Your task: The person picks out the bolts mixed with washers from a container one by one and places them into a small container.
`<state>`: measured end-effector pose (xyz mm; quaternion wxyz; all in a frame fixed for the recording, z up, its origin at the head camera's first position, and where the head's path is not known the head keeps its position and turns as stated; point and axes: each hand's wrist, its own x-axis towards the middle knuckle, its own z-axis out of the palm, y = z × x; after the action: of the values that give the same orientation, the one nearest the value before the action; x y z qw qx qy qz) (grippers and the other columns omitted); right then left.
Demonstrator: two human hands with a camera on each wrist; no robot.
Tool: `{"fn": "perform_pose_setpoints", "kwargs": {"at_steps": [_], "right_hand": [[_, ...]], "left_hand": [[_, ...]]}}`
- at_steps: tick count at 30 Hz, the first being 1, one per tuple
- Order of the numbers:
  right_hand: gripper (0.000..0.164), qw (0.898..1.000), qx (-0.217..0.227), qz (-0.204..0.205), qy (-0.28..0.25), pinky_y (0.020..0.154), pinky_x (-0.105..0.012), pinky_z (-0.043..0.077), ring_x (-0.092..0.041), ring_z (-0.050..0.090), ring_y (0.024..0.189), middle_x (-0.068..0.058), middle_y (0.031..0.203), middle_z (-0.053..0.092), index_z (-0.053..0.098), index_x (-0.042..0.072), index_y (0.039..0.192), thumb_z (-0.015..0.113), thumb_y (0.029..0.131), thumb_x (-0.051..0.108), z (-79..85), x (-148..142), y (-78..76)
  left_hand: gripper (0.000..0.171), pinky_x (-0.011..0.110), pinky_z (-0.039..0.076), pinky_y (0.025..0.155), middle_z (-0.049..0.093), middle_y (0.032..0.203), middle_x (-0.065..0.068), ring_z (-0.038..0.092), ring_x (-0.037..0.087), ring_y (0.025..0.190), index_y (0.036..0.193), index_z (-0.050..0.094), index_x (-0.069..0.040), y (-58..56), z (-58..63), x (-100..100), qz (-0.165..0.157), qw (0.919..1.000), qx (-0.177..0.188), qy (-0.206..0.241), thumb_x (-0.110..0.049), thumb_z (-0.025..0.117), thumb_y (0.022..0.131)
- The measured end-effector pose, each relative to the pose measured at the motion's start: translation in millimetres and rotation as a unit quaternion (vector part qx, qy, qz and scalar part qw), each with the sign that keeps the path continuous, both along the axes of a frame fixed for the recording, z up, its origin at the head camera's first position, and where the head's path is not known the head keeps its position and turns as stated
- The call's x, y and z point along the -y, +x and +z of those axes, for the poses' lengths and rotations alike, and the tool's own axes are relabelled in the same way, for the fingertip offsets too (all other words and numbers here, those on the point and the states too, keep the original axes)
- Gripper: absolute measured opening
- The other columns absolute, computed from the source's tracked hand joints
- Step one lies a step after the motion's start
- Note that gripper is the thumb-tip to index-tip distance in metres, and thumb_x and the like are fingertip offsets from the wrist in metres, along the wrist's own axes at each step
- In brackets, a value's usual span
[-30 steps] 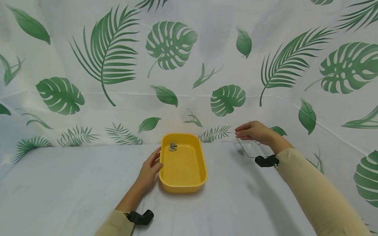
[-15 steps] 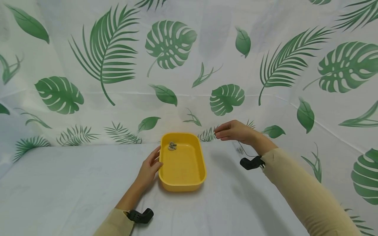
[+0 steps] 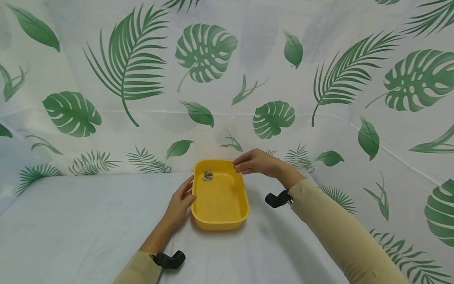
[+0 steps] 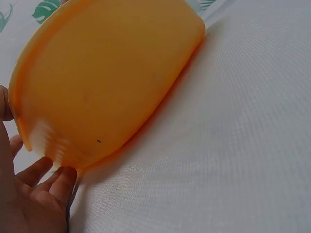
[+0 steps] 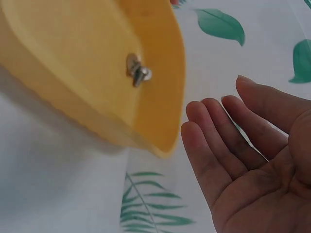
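A yellow plastic tray point(image 3: 220, 197) stands on the white cloth, a few small silvery metal pieces point(image 3: 207, 176) lying at its far left; in the right wrist view one metal piece point(image 5: 141, 74) looks like a bolt. My left hand point(image 3: 179, 203) holds the tray's left side, thumb at the rim and fingers along the outer wall. The left wrist view shows its fingertips point(image 4: 68, 175) touching that wall. My right hand point(image 3: 260, 162) is at the tray's far right corner. Its fingers point(image 5: 221, 143) are loosely bent, and nothing is visible in them.
White cloth point(image 3: 88, 225) covers the table on both sides of the tray. Close behind rises a white curtain point(image 3: 220, 98) printed with green leaves, which continues along the right side. A black wrist camera point(image 3: 278, 199) hangs below the right wrist.
My right hand has moved left, from over a clear object with a thin wire to the tray's far right corner. That object is now hidden behind the right arm. The left hand stays put.
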<state>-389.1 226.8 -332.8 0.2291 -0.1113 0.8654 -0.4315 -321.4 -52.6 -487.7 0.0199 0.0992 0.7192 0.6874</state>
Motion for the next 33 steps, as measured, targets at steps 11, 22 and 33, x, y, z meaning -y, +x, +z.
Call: {"fn": "perform_pose_setpoints", "kwargs": {"at_steps": [11, 22, 33], "right_hand": [[0.039, 1.0, 0.022, 0.007, -0.015, 0.104, -0.037, 0.056, -0.036, 0.064, 0.124, -0.021, 0.136, 0.064, 0.063, -0.002, 0.133, 0.065, 0.096, 0.011, -30.3, 44, -12.4], [0.037, 1.0, 0.017, 0.003, -0.006, 0.103, -0.037, 0.057, -0.027, 0.067, 0.119, -0.017, 0.133, 0.067, 0.065, -0.002, 0.131, 0.064, 0.097, 0.013, -54.1, 69, -27.5], [0.034, 0.999, 0.031, -0.04, -0.012, 0.107, -0.04, 0.054, -0.031, 0.067, 0.118, -0.019, 0.127, 0.07, 0.065, -0.003, 0.131, 0.055, 0.102, 0.013, -72.5, 78, -38.8]], "left_hand": [[0.066, 0.051, 0.038, 0.119, 0.038, 0.161, 0.018, 0.04, 0.036, 0.149, 0.159, 0.032, -0.02, 4.2, 1.5, 6, 0.011, 0.9996, 0.013, -0.021, -0.007, 0.049, 0.097], [0.066, 0.051, 0.04, 0.119, 0.039, 0.16, 0.02, 0.041, 0.038, 0.148, 0.159, 0.032, -0.017, -0.1, -1.6, 5, 0.008, 0.9998, 0.011, -0.013, -0.004, 0.048, 0.096], [0.066, 0.05, 0.042, 0.117, 0.041, 0.159, 0.019, 0.044, 0.037, 0.146, 0.159, 0.033, -0.017, -3.2, 0.0, 1, 0.003, 0.9999, 0.006, -0.008, -0.004, 0.049, 0.096]]}}
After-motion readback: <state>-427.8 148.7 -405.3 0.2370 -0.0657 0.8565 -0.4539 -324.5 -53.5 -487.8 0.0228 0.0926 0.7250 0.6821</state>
